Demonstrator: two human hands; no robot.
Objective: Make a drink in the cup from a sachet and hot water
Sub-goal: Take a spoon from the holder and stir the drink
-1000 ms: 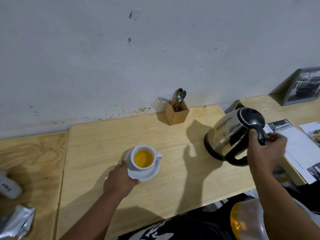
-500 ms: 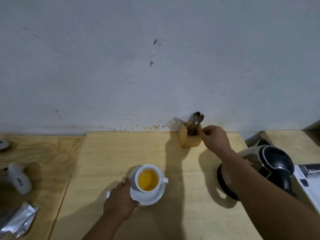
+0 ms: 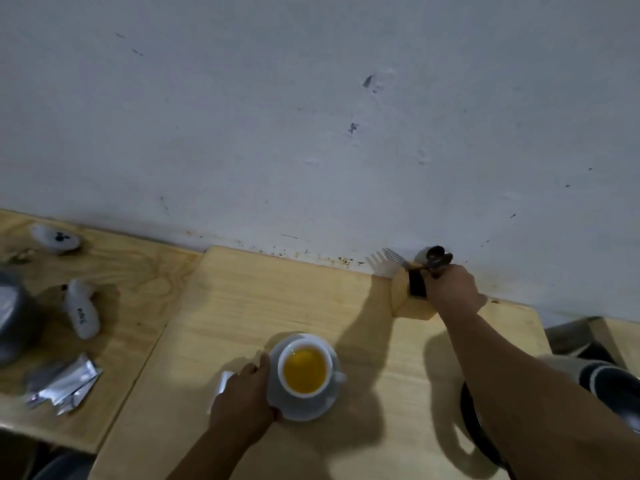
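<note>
A white cup point(image 3: 313, 393) holding yellow-orange liquid stands on a white saucer point(image 3: 304, 408) on the light wooden table point(image 3: 277, 306). My left hand point(image 3: 242, 400) grips the saucer's left rim. My right hand point(image 3: 450, 289) is at the wooden cutlery box point(image 3: 410, 303) by the wall, fingers closed around the spoons point(image 3: 437, 258) standing in it. A fork point(image 3: 393, 255) leans out of the box to the left. The steel kettle point(image 3: 602, 379) with its black lid sits at the right edge, partly hidden by my right forearm.
Torn silver sachets point(image 3: 65, 382) lie on the left table beside two small white bottles point(image 3: 81, 311) point(image 3: 57, 237) and a dark grey round object point(image 3: 14, 313). A white paper scrap point(image 3: 221, 384) lies behind my left hand. The wall runs along the back.
My right hand let go of the kettle, crossed to the cutlery box and closed on the spoons. My left hand stayed on the saucer. The view swung left.
</note>
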